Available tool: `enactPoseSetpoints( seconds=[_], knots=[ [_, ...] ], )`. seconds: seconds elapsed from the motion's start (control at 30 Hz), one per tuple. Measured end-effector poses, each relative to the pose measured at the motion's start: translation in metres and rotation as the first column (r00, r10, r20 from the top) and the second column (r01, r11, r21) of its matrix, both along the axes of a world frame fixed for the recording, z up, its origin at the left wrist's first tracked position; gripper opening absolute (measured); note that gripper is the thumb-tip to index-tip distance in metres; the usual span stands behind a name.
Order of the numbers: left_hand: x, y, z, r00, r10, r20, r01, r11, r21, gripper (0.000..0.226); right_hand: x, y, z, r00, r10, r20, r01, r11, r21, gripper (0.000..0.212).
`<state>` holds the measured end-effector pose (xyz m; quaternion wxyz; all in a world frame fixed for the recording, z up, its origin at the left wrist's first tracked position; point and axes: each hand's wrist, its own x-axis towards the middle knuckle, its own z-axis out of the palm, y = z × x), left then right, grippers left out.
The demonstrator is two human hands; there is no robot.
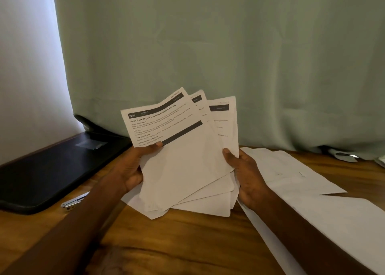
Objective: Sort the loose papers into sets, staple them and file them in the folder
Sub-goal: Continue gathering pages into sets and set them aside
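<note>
I hold a fanned bundle of printed papers (183, 162) upright over the wooden table (187, 239). My left hand (133, 168) grips the bundle's left edge, thumb on the front sheet headed "Shoe Rack Organization". My right hand (248, 176) grips the right edge, thumb on the front. More white sheets (312, 191) lie flat on the table to the right. A black folder (54, 170) lies closed at the left. A silver stapler (73, 201) lies just in front of the folder, partly hidden by my left forearm.
A pale green curtain (229, 55) hangs straight behind the table, with a white curtain (27, 66) at the left. Something small and grey (343, 155) pokes out under the curtain at the far right.
</note>
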<state>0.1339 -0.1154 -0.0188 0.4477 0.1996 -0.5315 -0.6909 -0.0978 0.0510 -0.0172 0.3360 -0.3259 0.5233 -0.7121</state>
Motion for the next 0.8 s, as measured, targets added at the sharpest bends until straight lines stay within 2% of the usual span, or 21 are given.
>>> enactPoseSetpoints(
  seconds=[0.1, 0.17, 0.23, 0.27, 0.3, 0.37, 0.4, 0.5, 0.6, 0.63, 0.67, 0.8],
  knots=[
    [-0.003, 0.008, 0.000, 0.998, 0.031, 0.052, -0.024, 0.992, -0.125, 0.055, -0.001, 0.001, 0.000, 0.998, -0.007, 0.061, 0.009, 0.999, -0.034, 0.025],
    [0.000, 0.006, 0.003, 0.982, 0.185, 0.039, -0.178, 0.975, -0.136, 0.048, 0.000, 0.000, 0.001, 0.998, -0.028, 0.052, 0.031, 0.998, -0.061, 0.026],
    [0.009, -0.002, 0.005, 0.940, 0.341, -0.001, -0.339, 0.934, -0.111, 0.044, 0.006, -0.002, 0.000, 0.990, -0.119, -0.081, 0.118, 0.993, -0.021, 0.024],
    [0.014, -0.007, 0.005, 0.915, 0.402, -0.023, -0.403, 0.910, -0.094, 0.045, 0.008, -0.002, -0.002, 0.959, -0.177, -0.222, 0.181, 0.983, -0.004, 0.024],
    [0.019, -0.010, 0.004, 0.885, 0.464, -0.037, -0.465, 0.882, -0.079, 0.048, 0.011, -0.001, -0.005, 0.884, -0.222, -0.410, 0.241, 0.970, -0.006, 0.024],
    [0.027, -0.015, 0.002, 0.804, 0.594, -0.032, -0.595, 0.803, -0.041, 0.051, 0.018, 0.002, -0.009, 0.593, -0.213, -0.776, 0.298, 0.954, -0.034, 0.024],
    [0.031, -0.018, 0.002, 0.751, 0.660, -0.020, -0.660, 0.751, -0.002, 0.050, 0.024, 0.003, -0.008, 0.469, -0.164, -0.868, 0.282, 0.959, -0.029, 0.027],
    [0.041, -0.025, 0.000, 0.618, 0.786, 0.019, -0.775, 0.605, 0.183, 0.052, 0.046, 0.004, -0.009, 0.309, 0.120, -0.943, 0.053, 0.988, 0.143, 0.038],
    [0.046, -0.035, -0.007, 0.548, 0.833, 0.082, -0.834, 0.535, 0.135, 0.046, 0.066, 0.002, -0.017, 0.041, 0.417, -0.908, -0.110, 0.905, 0.411, 0.047],
    [0.046, -0.037, -0.008, 0.545, 0.832, 0.103, -0.837, 0.532, 0.127, 0.040, 0.069, 0.002, -0.017, 0.008, 0.473, -0.881, -0.114, 0.876, 0.470, 0.048],
    [0.046, -0.039, -0.009, 0.551, 0.823, 0.137, -0.834, 0.540, 0.114, 0.036, 0.068, 0.002, -0.017, 0.018, 0.493, -0.870, -0.106, 0.866, 0.489, 0.047],
    [0.046, -0.045, -0.011, 0.500, 0.806, 0.317, -0.836, 0.545, -0.067, 0.030, 0.056, 0.000, -0.013, 0.111, 0.357, -0.927, -0.049, 0.934, 0.354, 0.036]
  ],
)
